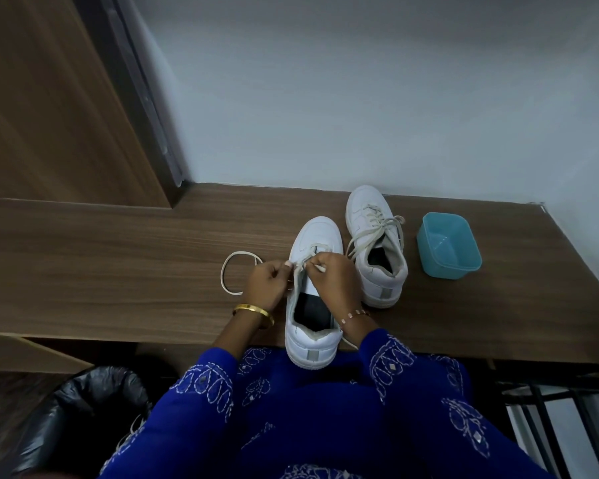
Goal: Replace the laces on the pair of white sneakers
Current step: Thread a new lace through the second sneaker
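White sneaker mid-lacing at the worktop edge

White leather-look sneaker (312, 292) stands in the lower centre of the frame, heel toward the person and hanging slightly over the near edge of the brown wood-grain worktop (118, 243), which puts the eyelets right under the hands. The left hand (268, 280) has its grip curled tight on the cream flat lace (237, 274), whose slack loops out onto the worktop at centre left. The right hand (332, 276) pinches the other lace end, its tip poking out between the fingers; it looks like it is steering that tip toward an eyelet, while the left hand seems to hold tension.

Just right and further up the frame, the second white sneaker (376, 243) sits fully laced, its bow loose; whether those laces are old or new cannot be told. To its right, the small blue plastic tub (448, 245) stands open and looks empty.

Which eyelet is being threaded is hidden by the fingers. At lower left a black bin bag (83, 409) is partly cut off, with a pale string on it, possibly a discarded lace.
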Available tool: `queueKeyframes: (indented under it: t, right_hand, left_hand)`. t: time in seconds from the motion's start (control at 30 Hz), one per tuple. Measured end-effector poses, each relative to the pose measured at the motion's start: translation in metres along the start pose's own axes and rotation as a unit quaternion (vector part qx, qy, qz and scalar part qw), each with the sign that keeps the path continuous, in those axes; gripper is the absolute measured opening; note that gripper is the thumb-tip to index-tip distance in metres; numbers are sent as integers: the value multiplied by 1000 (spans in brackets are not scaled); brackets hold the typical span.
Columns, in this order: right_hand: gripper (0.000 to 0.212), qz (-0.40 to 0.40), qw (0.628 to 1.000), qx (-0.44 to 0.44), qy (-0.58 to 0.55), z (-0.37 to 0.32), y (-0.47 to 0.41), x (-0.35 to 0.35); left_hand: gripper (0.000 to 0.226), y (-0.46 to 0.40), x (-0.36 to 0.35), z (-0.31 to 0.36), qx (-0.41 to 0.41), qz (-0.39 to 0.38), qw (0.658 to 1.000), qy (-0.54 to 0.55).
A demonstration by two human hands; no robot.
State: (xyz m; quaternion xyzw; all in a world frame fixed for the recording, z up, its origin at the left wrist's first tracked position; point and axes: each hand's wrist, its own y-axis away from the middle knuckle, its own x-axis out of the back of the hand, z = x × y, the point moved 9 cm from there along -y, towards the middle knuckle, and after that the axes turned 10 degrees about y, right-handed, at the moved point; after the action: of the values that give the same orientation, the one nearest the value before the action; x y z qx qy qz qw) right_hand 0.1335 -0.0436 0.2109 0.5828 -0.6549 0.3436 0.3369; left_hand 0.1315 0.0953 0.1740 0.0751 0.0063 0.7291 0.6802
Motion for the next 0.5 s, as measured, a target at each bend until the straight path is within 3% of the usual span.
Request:
queueKeyframes:
  t: [0.1,0.2,0.3,0.5]
  right_hand:
    - [20,-5,1000,5,0,1,1,3]
    - [19,-10,1000,18,11,4,1,5]
    - [17,11,999,32,35,5,2,14]
    - [39,8,982,87,166,8,20,21]
  left_hand:
    - [48,-6,-4,3,15,6,999,-31]
    - [34,-12,-7,-4,57,25,998,0]
    - [26,-13,-10,-14,98,47,992,60]
    - [31,-11,7,-12,137,150,954,219]
